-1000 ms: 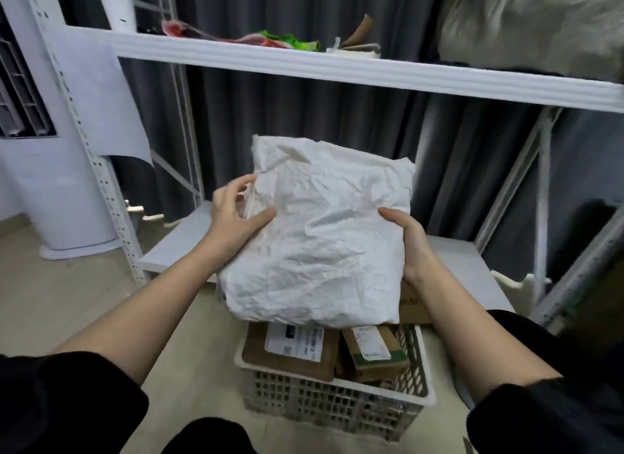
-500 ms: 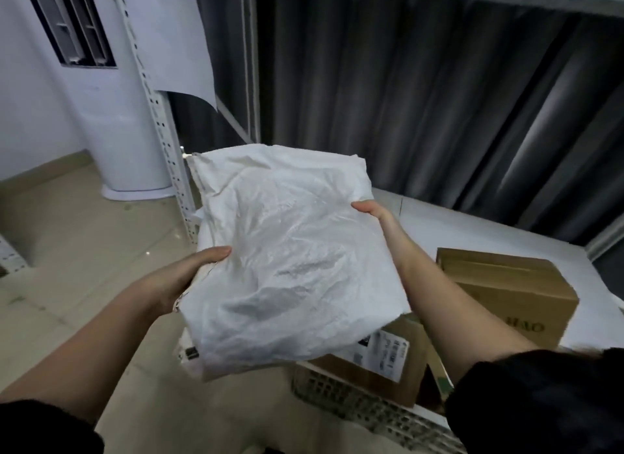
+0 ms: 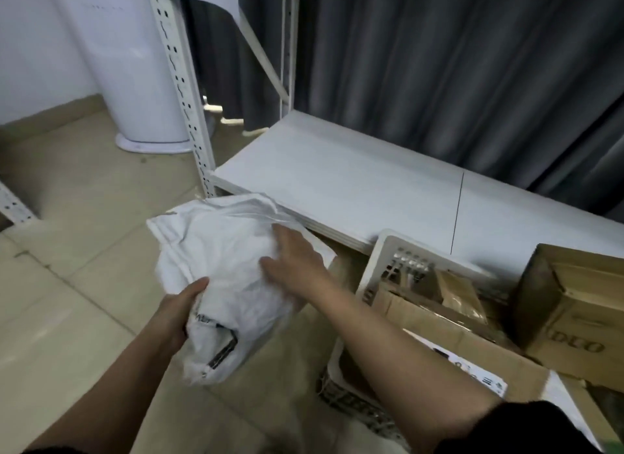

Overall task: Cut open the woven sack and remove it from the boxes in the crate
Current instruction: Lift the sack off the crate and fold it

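Note:
The crumpled white woven sack (image 3: 223, 278) is low over the tiled floor, left of the crate, clear of the boxes. My left hand (image 3: 180, 313) grips its lower left edge. My right hand (image 3: 293, 261) lies on the sack's right side, fingers spread over the fabric. The white plastic crate (image 3: 388, 251) stands at the right with cardboard boxes (image 3: 449, 338) inside, one bearing a white label. A bigger brown box (image 3: 574, 311) rests against the crate's far right.
A low white shelf board (image 3: 354, 190) of a metal rack runs behind the crate, with a perforated upright (image 3: 184, 92) at its left. Grey curtains hang behind. A white cylindrical appliance (image 3: 135, 82) stands on the beige floor at the left.
The sack has come down and to the left, from chest height above the crate to near the floor beside it. My view has tilted down; my right hand now rests on top of the sack.

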